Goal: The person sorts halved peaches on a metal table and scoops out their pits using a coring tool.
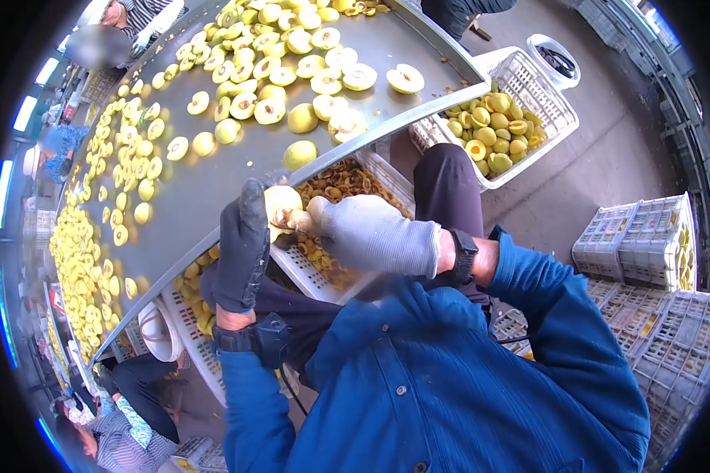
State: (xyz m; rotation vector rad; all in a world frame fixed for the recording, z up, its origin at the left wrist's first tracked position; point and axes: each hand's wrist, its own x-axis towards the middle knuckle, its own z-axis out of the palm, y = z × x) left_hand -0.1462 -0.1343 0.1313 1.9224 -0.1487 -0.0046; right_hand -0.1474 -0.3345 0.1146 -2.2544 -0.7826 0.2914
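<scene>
My left hand [244, 244], in a dark glove, is closed around a pale yellow peach half [282, 203] just off the near edge of the metal table. My right hand [375, 236], in a light grey glove, is closed with its fingertips against the cut side of that peach. A small brownish lump shows between the fingertips and the fruit; whether it is pit or something held, I cannot make out. Beneath both hands sits a white crate [288, 272] of brown pits and scraps. Many cut peach halves [270, 110] are spread over the table [213, 173].
A white crate [564, 122] of pitted halves stands beyond my right knee, with a white bucket [572, 75] behind it. Stacked crates [639, 244] rise at the right. Another crate [189, 331] is by my left leg. Other people sit along the table's left side.
</scene>
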